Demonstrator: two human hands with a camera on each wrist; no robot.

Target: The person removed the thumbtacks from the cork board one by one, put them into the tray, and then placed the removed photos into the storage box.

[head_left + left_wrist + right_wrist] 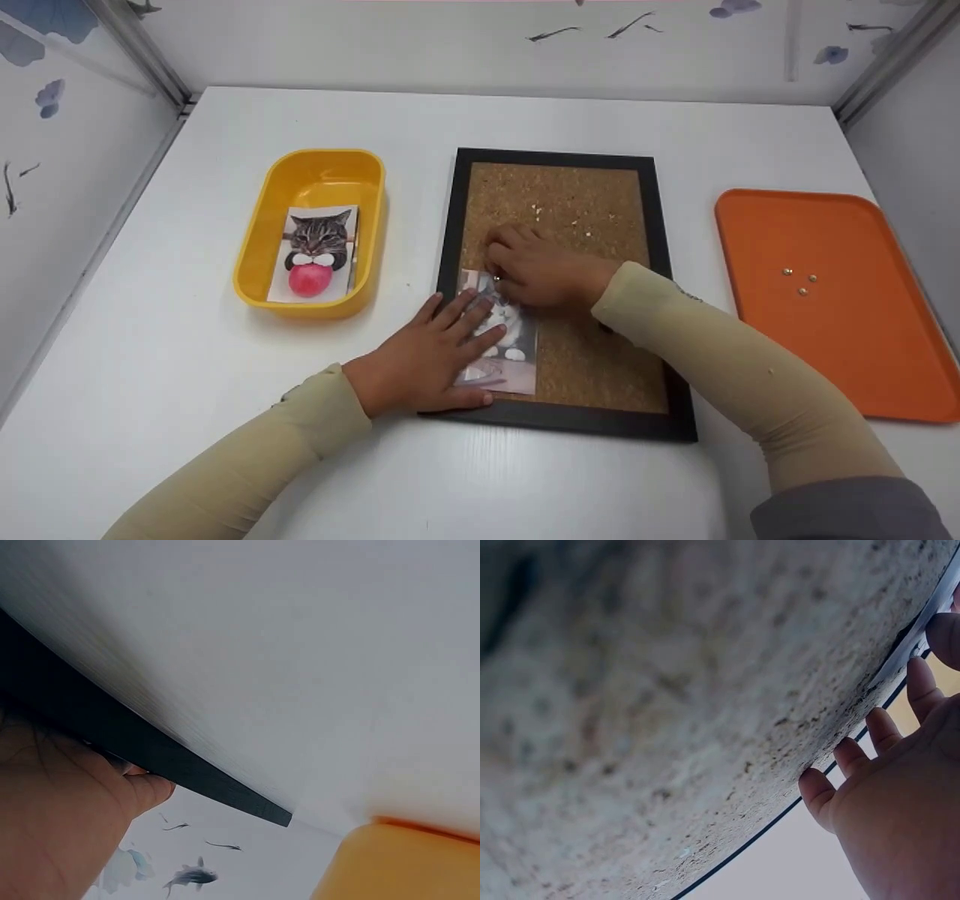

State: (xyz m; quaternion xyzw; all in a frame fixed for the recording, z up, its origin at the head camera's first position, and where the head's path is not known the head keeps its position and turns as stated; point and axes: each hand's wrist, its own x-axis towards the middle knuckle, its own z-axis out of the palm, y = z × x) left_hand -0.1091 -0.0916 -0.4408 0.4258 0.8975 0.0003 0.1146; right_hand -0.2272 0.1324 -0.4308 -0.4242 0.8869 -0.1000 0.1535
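A cat photo lies at the lower left of a black-framed cork board. Spread across the photo's left side and the frame's edge, my left hand presses it down with straight fingers. My right hand is at the photo's top edge, its fingers curled down to the cork. Between its thumb and fingertips shows a small shiny pin, which they pinch against the photo. In the right wrist view, several fingertips of the right hand touch the cork surface.
At the left stands a yellow tub with another cat photo inside. An orange tray on the right carries three small pins. Small shiny bits dot the upper cork. White panels enclose the white table.
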